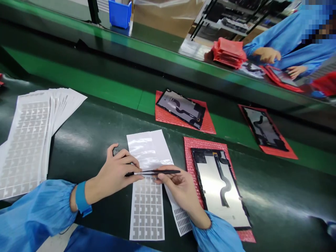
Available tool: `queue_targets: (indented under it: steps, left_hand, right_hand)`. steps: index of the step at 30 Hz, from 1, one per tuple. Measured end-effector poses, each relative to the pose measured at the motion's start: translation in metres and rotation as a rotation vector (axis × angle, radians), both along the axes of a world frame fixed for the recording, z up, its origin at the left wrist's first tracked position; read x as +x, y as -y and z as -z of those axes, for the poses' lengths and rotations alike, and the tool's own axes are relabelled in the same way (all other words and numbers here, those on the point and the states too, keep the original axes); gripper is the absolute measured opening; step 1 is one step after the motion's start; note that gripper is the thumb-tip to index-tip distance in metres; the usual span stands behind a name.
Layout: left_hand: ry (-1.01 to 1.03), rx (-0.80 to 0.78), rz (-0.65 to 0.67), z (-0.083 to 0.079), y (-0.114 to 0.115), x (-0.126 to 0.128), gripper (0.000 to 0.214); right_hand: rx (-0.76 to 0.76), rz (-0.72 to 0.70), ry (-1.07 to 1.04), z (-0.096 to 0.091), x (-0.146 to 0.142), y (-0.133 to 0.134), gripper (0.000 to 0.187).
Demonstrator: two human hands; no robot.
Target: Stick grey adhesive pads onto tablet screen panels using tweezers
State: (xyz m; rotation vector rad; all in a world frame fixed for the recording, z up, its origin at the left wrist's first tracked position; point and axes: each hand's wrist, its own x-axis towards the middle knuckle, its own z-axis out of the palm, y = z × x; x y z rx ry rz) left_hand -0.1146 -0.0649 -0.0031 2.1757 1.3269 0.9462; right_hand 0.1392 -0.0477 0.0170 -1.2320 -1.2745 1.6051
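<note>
My right hand is closed on a pair of black tweezers, held nearly level with the tips pointing left. The thumb and fingers of my left hand pinch a small black piece at the tweezers' tips; its kind is unclear. Below both hands lies a white sheet of grey die-cut stickers, its upper part glossy and blank. A second sheet with small dark labels is partly under my right wrist. To the right, a display panel with a black flex cable rests on red bubble wrap.
A fanned stack of sticker sheets lies at left. Farther back are two more display panels on red wrap. Beyond the raised green ledge stand a blue bin and red pouches, near a co-worker's hands.
</note>
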Motion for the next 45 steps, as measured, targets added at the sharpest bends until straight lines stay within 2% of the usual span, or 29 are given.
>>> queue_targets:
  steps: [18, 31, 39, 42, 45]
  left_hand:
    - [-0.121, 0.12, -0.022, -0.005, 0.004, -0.001, 0.011]
    - [-0.197, 0.148, -0.045, -0.006, 0.006, 0.0, 0.017]
    - [-0.213, 0.147, -0.046, -0.006, 0.003, -0.001, 0.025]
    - [-0.192, 0.174, -0.057, -0.007, 0.004, -0.001, 0.03]
    - [-0.168, 0.215, -0.073, -0.01, 0.005, 0.0, 0.038]
  right_hand:
    - [0.002, -0.002, 0.097, 0.001, 0.002, 0.0, 0.038]
    - [0.044, -0.011, 0.078, 0.004, 0.0, 0.001, 0.032]
    - [-0.059, -0.006, 0.026, 0.007, -0.008, 0.004, 0.04]
    - [-0.071, 0.036, -0.056, -0.002, 0.007, -0.004, 0.043]
    - [0.024, 0.174, -0.092, -0.023, 0.045, -0.02, 0.049]
